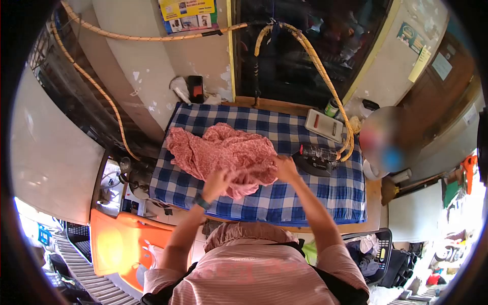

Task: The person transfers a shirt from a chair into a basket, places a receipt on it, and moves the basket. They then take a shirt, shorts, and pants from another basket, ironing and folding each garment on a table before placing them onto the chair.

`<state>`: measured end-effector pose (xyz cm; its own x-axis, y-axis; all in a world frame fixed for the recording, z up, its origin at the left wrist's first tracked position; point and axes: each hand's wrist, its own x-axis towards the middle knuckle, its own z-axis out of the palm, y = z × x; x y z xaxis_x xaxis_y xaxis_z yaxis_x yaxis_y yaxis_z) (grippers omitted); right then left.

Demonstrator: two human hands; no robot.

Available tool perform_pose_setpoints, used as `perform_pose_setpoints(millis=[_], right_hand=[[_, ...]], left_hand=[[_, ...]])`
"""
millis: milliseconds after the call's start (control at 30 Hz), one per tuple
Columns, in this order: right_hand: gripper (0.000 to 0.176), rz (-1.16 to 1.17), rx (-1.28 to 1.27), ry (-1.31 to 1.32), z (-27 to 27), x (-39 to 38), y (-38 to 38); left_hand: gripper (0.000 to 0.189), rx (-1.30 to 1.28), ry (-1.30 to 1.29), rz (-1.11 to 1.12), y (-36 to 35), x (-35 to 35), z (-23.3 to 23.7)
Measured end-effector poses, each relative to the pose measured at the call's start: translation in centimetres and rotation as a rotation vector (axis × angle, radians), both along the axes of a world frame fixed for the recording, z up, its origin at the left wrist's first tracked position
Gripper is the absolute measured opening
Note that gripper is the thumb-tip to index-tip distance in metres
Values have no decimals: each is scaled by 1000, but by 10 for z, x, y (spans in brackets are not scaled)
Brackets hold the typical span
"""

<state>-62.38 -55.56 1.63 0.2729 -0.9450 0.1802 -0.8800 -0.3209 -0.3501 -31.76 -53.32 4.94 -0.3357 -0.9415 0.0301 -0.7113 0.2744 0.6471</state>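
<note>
While the cloth (223, 150) lies bunched on the checked pad (264, 211), my left hand (217, 184) and right hand (285, 168) grasp its near and right edges. Beside it rests the iron (312, 163).

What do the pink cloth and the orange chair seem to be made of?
Pink cloth: thin, matte fabric, perhaps cotton, judging by its soft, crumpled folds. Orange chair: probably smooth, slightly glossy plastic, given its solid colour and bright highlight.
</note>
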Motion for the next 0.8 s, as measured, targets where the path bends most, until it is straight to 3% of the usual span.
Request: perform_pose_setpoints(millis=[100, 133, 200, 233, 300, 333, 367, 433, 467, 533, 633, 700, 800], right_hand=[[31, 211, -73, 214, 39, -2, -29], [23, 197, -85, -46, 46, -4, -41], [17, 74, 1, -378, 108, -6, -51], [18, 158, -169, -511, 126, -14, -62], [26, 141, 57, -901, 194, -15, -50], [23, 193, -18, -932, 215, -15, -47], [23, 199, -28, -933, 237, -18, -43], [18, 358, 26, -789, 279, -25, -32], [18, 356, 25, -787, 299, -25, -22], [14, 392, -241, -452, 330, -22, -7], [16, 203, -336, -322, 343, -26, -4], [20, 179, -473, -254, 347, -30, -7], [24, 182, -563, -155, 367, -43, -6]], left_hand=[[8, -268, 323, -72, -28, 16, 93], [8, -288, 322, -64, -42, 23, 111], [20, -300, 253, -173, -66, 42, 144], [20, -320, 251, -160, -71, 48, 161], [39, -412, 109, -193, -73, 59, 196], [45, -431, -50, -215, -69, 59, 215], [45, -441, -53, -215, -70, 60, 224], [41, -809, -390, -157, -71, 61, 233], [31, -736, -450, -123, -73, 64, 238], [28, -718, -455, -230, -77, 76, 258], [20, -732, -432, -351, -69, 80, 290], [10, -867, -220, -389, -61, 80, 309], [11, -852, -197, -336, -52, 88, 341]])
